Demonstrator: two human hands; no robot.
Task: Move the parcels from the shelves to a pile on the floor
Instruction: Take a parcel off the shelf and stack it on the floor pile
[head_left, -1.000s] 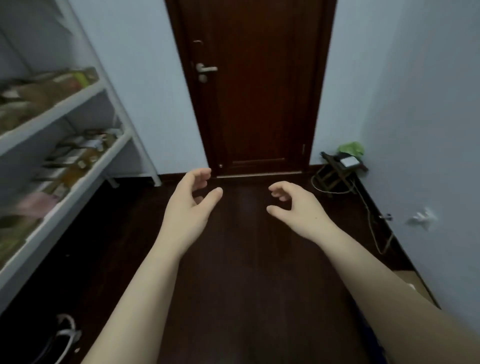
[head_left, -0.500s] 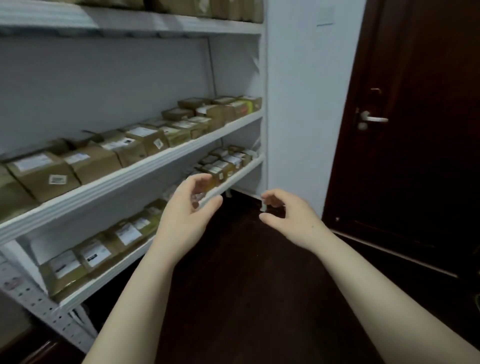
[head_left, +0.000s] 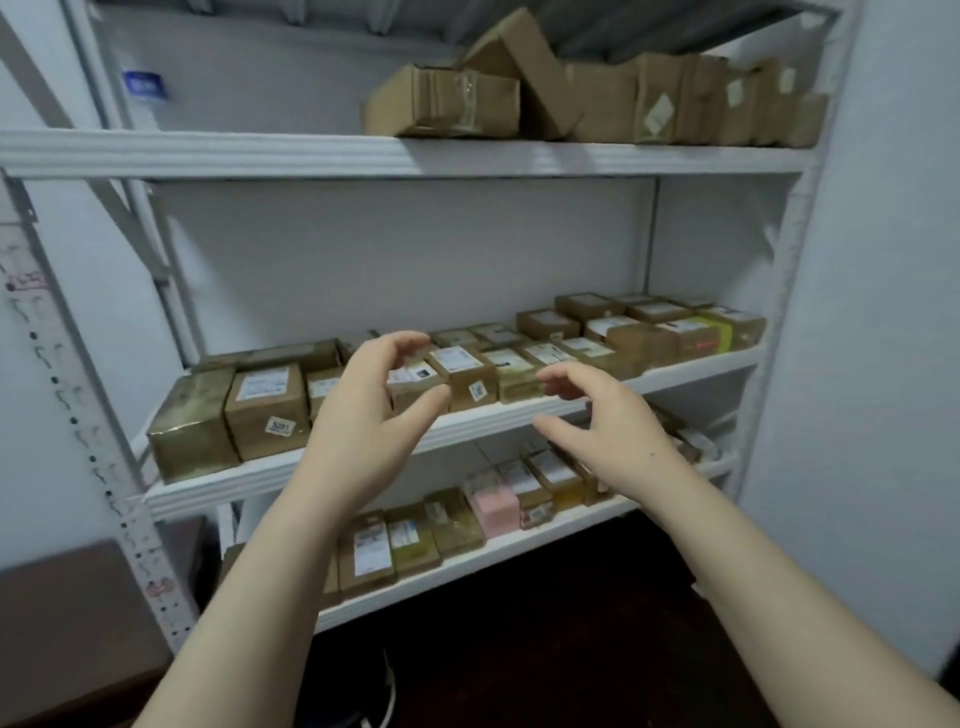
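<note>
Left hand (head_left: 363, 421) and right hand (head_left: 618, 423) hover wide, empty; just beyond them cardboard parcels (head_left: 462, 371) crowd the shelves (head_left: 208, 491), so moving seems barely begun.

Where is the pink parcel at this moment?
Head view: the small pink box-shaped parcel sits near frame centre on the lowest visible white metal shelf, flanked by brown cardboard parcels.

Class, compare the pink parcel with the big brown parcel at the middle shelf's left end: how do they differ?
The pink parcel is pale pink; the brown parcel is glossy brown. The pink parcel looks smaller than the brown parcel. The pink parcel sits on the lower shelf, the brown parcel on the middle shelf. Both stand at their shelf's front edge.
</note>
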